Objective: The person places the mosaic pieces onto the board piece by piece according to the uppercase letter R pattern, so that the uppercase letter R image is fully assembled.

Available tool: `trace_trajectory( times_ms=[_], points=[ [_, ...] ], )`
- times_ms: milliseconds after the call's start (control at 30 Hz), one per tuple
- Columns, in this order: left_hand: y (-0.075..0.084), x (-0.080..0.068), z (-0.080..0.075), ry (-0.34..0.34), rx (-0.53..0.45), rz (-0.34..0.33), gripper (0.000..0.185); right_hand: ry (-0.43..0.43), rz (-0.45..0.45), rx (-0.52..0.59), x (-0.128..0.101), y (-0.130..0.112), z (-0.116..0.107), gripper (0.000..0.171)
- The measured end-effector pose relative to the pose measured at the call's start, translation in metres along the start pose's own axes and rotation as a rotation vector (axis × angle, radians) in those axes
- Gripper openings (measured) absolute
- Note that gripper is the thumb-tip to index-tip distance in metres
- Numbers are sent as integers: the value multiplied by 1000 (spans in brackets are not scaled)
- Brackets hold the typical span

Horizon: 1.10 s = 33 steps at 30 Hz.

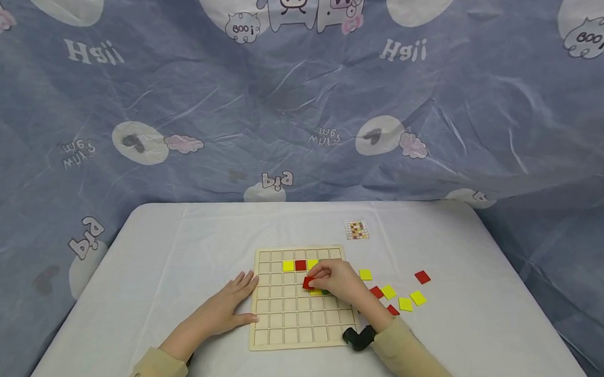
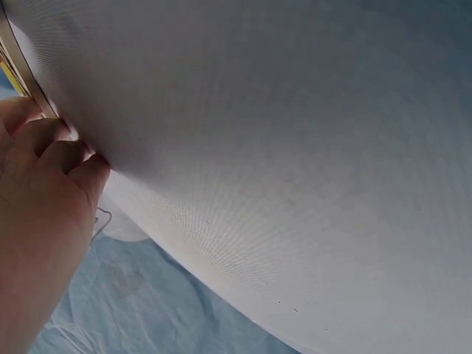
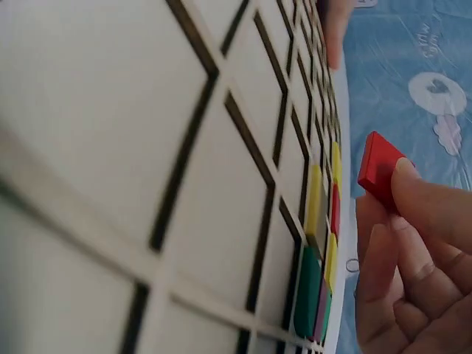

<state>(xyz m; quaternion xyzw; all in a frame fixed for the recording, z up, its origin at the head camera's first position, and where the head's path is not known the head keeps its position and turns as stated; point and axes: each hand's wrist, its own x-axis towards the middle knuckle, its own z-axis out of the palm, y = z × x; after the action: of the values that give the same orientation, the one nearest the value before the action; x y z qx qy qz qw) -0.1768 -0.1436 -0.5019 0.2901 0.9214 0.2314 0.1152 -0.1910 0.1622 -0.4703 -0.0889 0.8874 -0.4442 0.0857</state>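
Note:
A pale wooden grid board (image 1: 277,320) lies on the white table. My right hand (image 1: 338,279) pinches a red square tile (image 1: 308,282) between thumb and fingers, above the board's middle. In the right wrist view the same red tile (image 3: 377,168) is tilted, raised over the grid. Set into a far row are a yellow tile (image 1: 288,266), a red tile (image 1: 300,265) and another yellow tile (image 1: 312,264). Nearer cells hold yellow and green tiles (image 3: 308,291), partly hidden by the hand in the head view. My left hand (image 1: 228,305) rests with extended fingers at the board's left edge.
Loose yellow tiles (image 1: 405,304) and red tiles (image 1: 423,277) lie scattered right of the board. Behind it is a small printed pattern card (image 1: 356,229). A black bent piece (image 1: 359,338) sits by the right sleeve. Blue patterned cloth (image 1: 298,98) hangs behind the table.

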Motion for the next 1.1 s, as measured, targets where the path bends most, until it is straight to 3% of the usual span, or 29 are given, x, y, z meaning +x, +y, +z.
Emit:
trace_trajectory(
  times_ms=[333, 833, 1100],
  points=[
    [-3, 1, 0, -3, 3, -5, 88, -64, -58, -107, 9, -6, 16, 5],
    [0, 0, 0, -2, 7, -10, 88, -59, -95, -281, 10, -14, 22, 3],
    [-1, 0, 0, -6, 6, -6, 88, -25, -61, -202, 9, -8, 11, 5]
  ],
)
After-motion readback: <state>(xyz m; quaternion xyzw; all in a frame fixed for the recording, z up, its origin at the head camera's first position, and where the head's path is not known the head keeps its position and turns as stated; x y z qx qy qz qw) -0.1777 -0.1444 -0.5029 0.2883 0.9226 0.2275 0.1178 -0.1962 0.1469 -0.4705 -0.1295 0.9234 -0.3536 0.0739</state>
